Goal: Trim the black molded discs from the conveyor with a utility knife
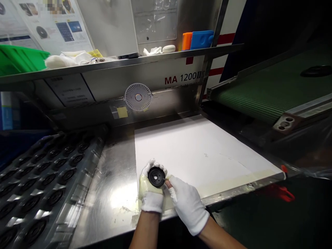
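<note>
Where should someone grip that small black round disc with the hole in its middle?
By its outer rim, coming from the sides. The small black round disc is flat and thin, its face toward the camera, so the edge offers the hold. The gloved left hand cups it that way, fingertips around the rim; the right hand touches its right edge.

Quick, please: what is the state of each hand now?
Left hand: closed around a black round part.
Right hand: fingertips at the part's right edge; a grip cannot be told.
</note>
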The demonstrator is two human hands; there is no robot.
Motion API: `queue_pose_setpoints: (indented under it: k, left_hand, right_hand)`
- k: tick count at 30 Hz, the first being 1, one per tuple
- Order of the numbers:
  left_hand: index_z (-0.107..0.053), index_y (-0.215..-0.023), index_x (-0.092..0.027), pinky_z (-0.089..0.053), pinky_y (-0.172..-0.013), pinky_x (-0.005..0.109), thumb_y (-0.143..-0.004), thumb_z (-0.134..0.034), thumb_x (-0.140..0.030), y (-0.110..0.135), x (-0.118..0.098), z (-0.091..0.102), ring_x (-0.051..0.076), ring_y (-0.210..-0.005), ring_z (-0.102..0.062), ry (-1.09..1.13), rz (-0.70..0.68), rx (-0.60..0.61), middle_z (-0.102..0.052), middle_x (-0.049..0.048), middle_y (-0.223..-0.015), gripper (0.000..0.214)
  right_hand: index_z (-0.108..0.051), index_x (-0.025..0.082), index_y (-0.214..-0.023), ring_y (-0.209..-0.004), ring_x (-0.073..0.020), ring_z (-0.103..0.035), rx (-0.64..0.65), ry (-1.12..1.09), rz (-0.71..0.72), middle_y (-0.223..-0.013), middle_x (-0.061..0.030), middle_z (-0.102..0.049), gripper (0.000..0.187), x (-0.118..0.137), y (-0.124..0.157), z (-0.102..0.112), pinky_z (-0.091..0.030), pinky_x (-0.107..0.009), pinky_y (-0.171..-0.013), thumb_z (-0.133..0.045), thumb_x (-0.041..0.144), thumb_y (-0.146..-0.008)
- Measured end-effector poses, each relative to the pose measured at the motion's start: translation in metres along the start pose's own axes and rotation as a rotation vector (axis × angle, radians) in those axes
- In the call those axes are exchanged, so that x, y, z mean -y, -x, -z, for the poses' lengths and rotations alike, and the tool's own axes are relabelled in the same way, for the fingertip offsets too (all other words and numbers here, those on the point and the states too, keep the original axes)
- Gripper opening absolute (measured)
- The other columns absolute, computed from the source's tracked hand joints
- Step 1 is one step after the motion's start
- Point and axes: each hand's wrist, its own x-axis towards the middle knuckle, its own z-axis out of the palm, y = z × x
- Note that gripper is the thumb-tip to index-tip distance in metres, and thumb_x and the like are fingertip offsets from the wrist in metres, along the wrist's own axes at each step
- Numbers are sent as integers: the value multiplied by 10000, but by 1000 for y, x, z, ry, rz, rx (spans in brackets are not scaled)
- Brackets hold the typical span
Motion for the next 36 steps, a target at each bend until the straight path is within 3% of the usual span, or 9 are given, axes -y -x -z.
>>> queue_pose_setpoints:
  k: [6, 31, 36]
  left_hand:
    - [-565, -727, -184, -483, -646, 261, -706, -634, -193, -3, 4, 5, 109, -612, -530, 40, -82, -28, -535, -18, -637, 73]
    - [-553, -701, -172, -486, -641, 240, -712, -599, -138, -3, 2, 8, 94, -599, -529, 45, -111, -24, -535, -25, -620, 58]
    - [-607, -872, -157, -500, -761, 355, -719, -561, -152, 7, -2, 7, 184, -797, -593, -33, -106, 12, -608, 48, -796, 160]
  right_hand:
    - [-524, 244, -819, -611, -153, -546, 7, -39, 31, -700, 32, -595, 202, 7, 1, 0, -257, -267, -535, -362, 293, -930]
    - [-514, 225, -768, -604, -148, -546, 72, -17, 18, -682, 22, -595, 224, 17, 6, 0, -264, -259, -531, -359, 266, -925]
    - [-516, 222, -768, -613, -152, -542, 53, -22, 57, -694, 16, -599, 253, 15, 6, 0, -267, -260, -538, -338, 291, -934]
